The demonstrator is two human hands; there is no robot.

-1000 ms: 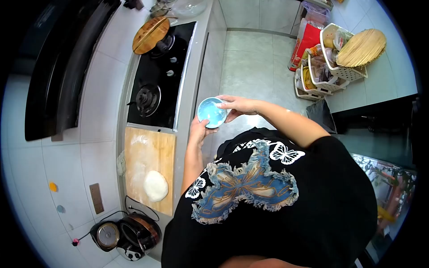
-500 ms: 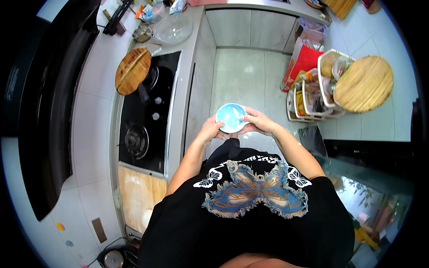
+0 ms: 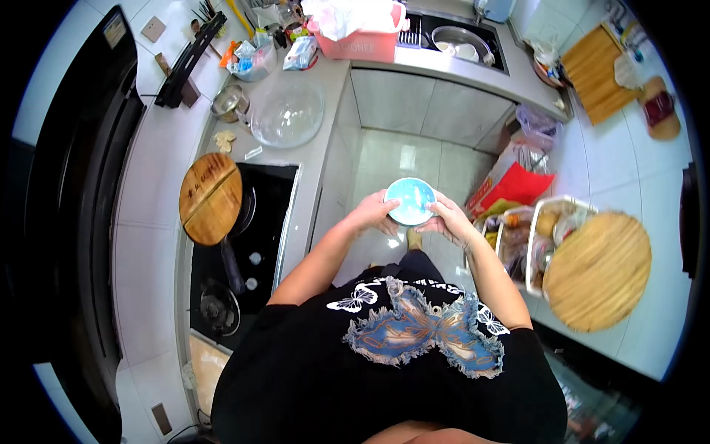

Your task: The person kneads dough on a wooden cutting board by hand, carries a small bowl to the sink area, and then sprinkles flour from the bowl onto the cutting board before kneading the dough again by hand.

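A small light-blue bowl with a pale rim is held in front of my body, its inside facing up. My left hand grips its left side, with the thumb over the rim. On the opposite side my right hand holds it, thumb also lying over the rim and fingers under the bowl. Glossy white highlights show on the inner surface. Below the bowl are the kitchen floor and one of my feet.
To the left, a wooden-lidded pan sits on the black gas stove. A glass bowl stands on the counter beyond. Ahead are a pink bin and a sink. A white rack and round wooden board stand right.
I have moved forward, with the view now taking in the sink and pink bin. The bowl stays in both hands and sits slightly farther right in view.
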